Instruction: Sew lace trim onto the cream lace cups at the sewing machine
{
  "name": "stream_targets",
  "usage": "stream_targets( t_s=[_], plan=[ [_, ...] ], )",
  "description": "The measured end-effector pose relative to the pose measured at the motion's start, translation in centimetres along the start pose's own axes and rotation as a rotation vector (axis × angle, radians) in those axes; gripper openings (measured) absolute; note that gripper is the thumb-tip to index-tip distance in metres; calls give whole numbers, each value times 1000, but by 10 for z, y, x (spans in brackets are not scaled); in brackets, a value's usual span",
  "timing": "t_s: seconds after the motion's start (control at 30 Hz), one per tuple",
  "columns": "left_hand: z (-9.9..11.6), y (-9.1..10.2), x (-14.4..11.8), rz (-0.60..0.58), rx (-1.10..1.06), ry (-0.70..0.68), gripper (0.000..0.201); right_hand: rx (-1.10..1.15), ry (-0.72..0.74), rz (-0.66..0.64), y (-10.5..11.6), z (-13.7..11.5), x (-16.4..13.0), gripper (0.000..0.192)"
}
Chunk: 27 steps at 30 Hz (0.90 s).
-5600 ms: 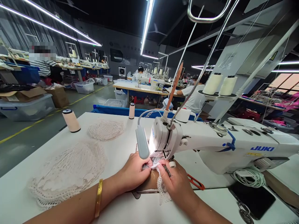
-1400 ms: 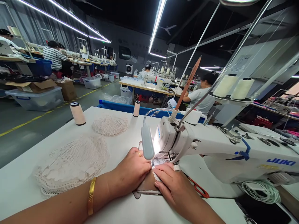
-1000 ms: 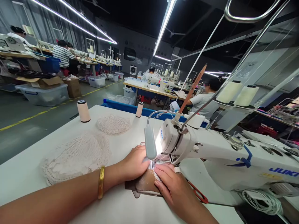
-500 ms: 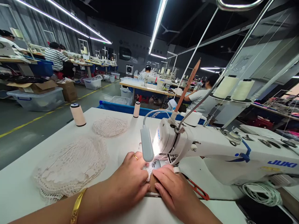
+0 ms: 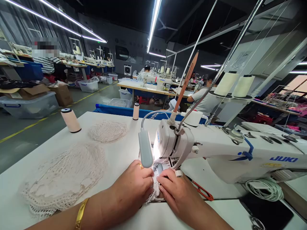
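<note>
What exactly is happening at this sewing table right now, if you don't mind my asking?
A person is holding a small piece of white lace under the needle of a white sewing machine. The left hand and right hand press it from either side, lit by the machine's lamp. A stack of lace pieces lies to the left on the table.

Lace piles (image 5: pixel 64 179) left on table (image 5: pixel 124 150), sewing machine (image 5: pixel 216 153) right, thread cone (image 5: pixel 70 120) behind piles
</note>
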<state>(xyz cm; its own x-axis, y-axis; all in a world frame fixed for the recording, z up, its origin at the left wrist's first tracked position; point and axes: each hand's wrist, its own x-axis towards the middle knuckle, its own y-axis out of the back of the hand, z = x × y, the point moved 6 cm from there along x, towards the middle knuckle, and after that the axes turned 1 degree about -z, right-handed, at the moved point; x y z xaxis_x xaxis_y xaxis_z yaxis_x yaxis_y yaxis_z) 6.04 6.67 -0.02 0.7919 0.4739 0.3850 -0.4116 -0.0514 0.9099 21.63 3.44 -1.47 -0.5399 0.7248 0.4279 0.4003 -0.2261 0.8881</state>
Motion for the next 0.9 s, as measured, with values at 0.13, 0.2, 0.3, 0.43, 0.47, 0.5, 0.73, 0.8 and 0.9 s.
stream_targets(
  t_s=[0.13, 0.2, 0.3, 0.43, 0.47, 0.5, 0.73, 0.8, 0.9],
  plan=[
    [1, -3, -1, -20, -55, -5, 18, -2, 5, 4, 0, 0, 0, 27],
    [0, -2, -2, -19, -65, -6, 18, -6, 6, 4, 0, 0, 0, 27],
    [-2, -1, -3, -18, -61, -5, 19, -13, 1, 2, 0, -1, 0, 28],
    [-5, 0, -2, -13, -55, 5, 20, -14, -15, 5, 0, -1, 0, 27],
    [-6, 0, -1, -12, -56, 9, 20, -12, -18, 5, 0, 0, 1, 28],
    [-7, 1, 0, -15, -56, 15, 20, -9, -22, 3, 0, 0, 1, 28],
    [-3, 5, -3, 3, -48, 0, 18, 5, -34, -20, 1, 1, 4, 29],
    [-2, 3, -5, 2, -51, -28, 16, 2, -35, -26, 0, 1, 3, 28],
    [-4, -1, -7, 19, -66, -57, 14, -5, -32, -23, -2, 2, 3, 28]
  ],
)
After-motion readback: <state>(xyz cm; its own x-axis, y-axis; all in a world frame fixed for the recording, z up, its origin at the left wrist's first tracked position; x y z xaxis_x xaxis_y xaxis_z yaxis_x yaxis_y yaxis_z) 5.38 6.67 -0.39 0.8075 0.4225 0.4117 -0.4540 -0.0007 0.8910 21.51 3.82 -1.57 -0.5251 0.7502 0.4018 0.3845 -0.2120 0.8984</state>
